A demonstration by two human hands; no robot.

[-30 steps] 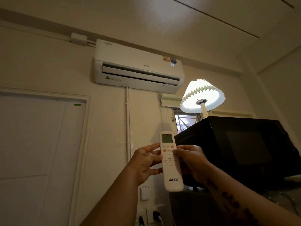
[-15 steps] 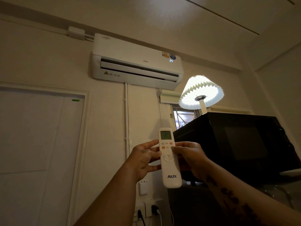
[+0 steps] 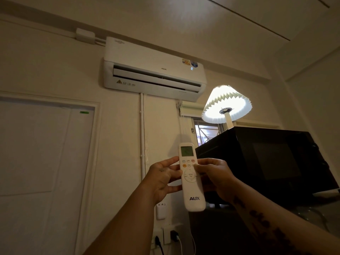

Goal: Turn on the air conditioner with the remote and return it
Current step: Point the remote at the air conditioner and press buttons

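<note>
A white AUX remote (image 3: 193,190) with a lit green screen stands upright between both hands, aimed up at the wall. My left hand (image 3: 162,178) grips its left side with fingers behind it. My right hand (image 3: 215,176) holds the right side, its thumb resting on the buttons below the screen. The white wall-mounted air conditioner (image 3: 152,69) hangs high above, its flap partly open and a blue digit lit at its right end.
A lit pleated lamp (image 3: 227,105) stands on a black microwave (image 3: 272,161) at the right. A white door (image 3: 44,162) fills the left. A pipe (image 3: 142,137) runs down the wall to sockets with plugs (image 3: 166,238).
The view has shifted slightly, so the air conditioner sits a little higher and further left in frame. The remote stays held in both hands, with my right thumb still on the buttons.
</note>
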